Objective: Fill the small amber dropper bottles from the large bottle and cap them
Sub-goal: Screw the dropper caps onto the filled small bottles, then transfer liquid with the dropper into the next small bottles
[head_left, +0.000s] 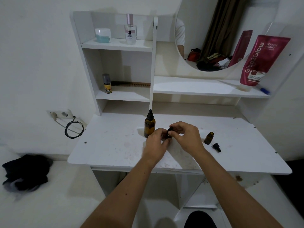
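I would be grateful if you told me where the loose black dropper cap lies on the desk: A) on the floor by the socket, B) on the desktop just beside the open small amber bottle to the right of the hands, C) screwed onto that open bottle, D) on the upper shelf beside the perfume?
B: the loose dropper cap lies flat on the desktop beside the uncapped small amber bottle.

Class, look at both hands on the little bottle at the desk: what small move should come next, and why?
Probably finish twisting the cap down. The left hand holds the small bottle, the right hand pinches its dropper cap. Another bottle stands open, its dropper lying beside it.
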Action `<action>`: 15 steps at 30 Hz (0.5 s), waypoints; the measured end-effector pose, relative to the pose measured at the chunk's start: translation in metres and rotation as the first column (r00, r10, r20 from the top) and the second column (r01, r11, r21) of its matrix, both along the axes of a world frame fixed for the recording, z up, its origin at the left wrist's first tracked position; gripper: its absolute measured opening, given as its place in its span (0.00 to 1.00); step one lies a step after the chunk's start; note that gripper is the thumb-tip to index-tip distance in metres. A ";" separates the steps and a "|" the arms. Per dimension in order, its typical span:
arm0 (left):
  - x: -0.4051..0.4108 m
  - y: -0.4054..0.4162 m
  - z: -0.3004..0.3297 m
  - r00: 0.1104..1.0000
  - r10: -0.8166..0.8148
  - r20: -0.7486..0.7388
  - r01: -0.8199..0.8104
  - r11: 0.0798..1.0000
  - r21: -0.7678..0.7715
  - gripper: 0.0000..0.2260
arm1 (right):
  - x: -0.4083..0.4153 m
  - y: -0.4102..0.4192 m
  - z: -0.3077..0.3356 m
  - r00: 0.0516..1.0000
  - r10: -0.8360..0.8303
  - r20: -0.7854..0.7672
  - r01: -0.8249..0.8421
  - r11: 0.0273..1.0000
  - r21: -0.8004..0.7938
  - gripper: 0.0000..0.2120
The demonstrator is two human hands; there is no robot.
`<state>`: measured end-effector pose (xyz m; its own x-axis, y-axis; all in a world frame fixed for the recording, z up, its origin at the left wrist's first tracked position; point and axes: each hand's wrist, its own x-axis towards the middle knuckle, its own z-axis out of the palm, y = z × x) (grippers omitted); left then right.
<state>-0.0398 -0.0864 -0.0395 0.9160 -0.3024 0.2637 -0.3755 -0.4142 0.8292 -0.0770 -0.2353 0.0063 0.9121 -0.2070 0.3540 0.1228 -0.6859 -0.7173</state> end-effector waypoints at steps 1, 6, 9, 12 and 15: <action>0.000 0.000 0.000 1.000 -0.001 0.000 0.001 1.000 0.004 0.10 | 0.000 0.001 0.000 1.000 -0.002 0.002 0.002 1.000 -0.001 0.10; -0.003 0.002 0.001 1.000 0.003 0.001 -0.003 1.000 0.014 0.10 | -0.002 0.005 -0.001 1.000 -0.013 0.027 0.013 1.000 -0.003 0.11; -0.005 0.003 0.002 1.000 -0.009 0.010 0.008 1.000 0.020 0.12 | -0.003 0.006 0.000 0.999 -0.015 0.028 0.015 1.000 -0.005 0.11; -0.007 0.004 0.002 1.000 -0.011 0.008 0.011 1.000 0.003 0.16 | -0.005 0.007 0.004 0.998 -0.049 0.042 0.049 0.999 -0.018 0.15; -0.013 0.009 0.002 0.999 0.031 -0.024 -0.032 0.998 -0.051 0.17 | -0.005 0.009 0.016 0.992 -0.074 0.102 0.080 0.995 -0.054 0.16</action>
<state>-0.0528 -0.0773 -0.0375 0.9309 -0.2597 0.2567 -0.3432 -0.3821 0.8580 -0.0825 -0.2260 0.0225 0.8538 -0.2516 0.4558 0.1370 -0.7360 -0.6629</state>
